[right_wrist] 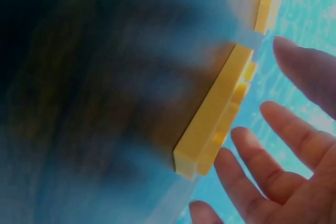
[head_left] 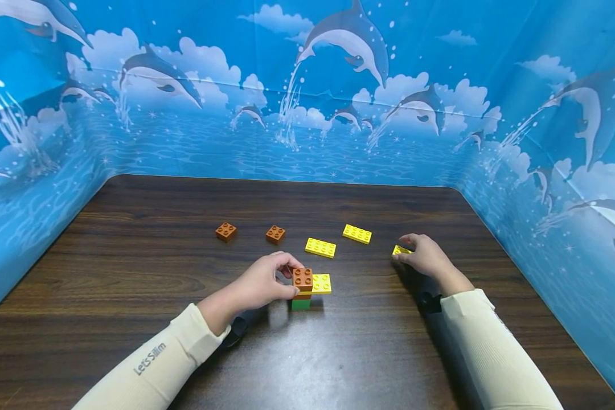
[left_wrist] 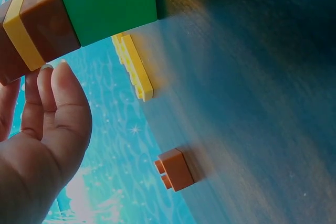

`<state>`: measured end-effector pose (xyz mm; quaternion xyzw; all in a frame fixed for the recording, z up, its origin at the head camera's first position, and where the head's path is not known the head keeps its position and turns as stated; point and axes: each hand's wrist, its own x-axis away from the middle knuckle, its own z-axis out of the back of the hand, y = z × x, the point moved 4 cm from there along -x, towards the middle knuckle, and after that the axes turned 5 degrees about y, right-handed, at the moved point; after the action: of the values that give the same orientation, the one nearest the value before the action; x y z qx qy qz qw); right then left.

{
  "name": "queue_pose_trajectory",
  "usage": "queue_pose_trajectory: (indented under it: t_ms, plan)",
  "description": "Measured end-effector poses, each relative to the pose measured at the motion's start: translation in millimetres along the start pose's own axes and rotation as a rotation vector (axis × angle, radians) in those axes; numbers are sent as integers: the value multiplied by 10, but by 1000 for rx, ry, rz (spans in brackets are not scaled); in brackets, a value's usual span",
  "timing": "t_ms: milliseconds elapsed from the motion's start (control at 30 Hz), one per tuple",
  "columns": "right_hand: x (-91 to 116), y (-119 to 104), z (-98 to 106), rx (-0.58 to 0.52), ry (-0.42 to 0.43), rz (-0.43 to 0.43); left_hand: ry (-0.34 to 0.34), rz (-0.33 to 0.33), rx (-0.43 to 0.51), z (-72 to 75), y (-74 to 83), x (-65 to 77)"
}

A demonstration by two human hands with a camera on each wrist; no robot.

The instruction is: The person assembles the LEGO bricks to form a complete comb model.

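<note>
A small stack of toy building bricks [head_left: 302,279] stands on the table: green [left_wrist: 110,9] at the bottom, brown above it, a yellow brick [head_left: 322,283] jutting to the right, and brown on top. My left hand [head_left: 266,279] holds the stack's upper part from the left, thumb at the near side and fingers behind. On the right, my right hand [head_left: 427,256] hovers over a yellow brick [right_wrist: 215,114]. In the right wrist view its fingers [right_wrist: 289,129] are spread beside the studs and do not pinch the brick; whether a fingertip touches it, I cannot tell.
Two loose yellow bricks, one nearer [head_left: 320,247] and one farther [head_left: 357,234], lie beyond the stack. Two brown bricks, one left [head_left: 226,232] and one right [head_left: 275,234], sit to their left. A blue dolphin-print sheet [head_left: 307,154] borders the dark wooden table [head_left: 107,267].
</note>
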<state>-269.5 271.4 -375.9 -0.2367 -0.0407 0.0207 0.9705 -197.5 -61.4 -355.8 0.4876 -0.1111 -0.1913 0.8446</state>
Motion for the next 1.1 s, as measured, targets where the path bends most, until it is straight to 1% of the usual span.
queue_pose_trajectory:
  t_ms: [267,433,567,867,967,1100]
  plan:
    - [1,82,-21,43,-39,-75,2,8,-4,0,-2,5]
    - [2,111,-26,59,-48,-106,7,4,-13,5,-1,6]
    - [8,124,-31,73,-47,-115,15,4,-26,10,2,5]
    - [10,127,-36,116,-33,-93,17,6,-52,9,9,1]
    - [10,99,-33,141,-11,-53,17,7,-56,7,17,3]
    - [25,15,-20,175,54,15,15,6,-54,6,28,8]
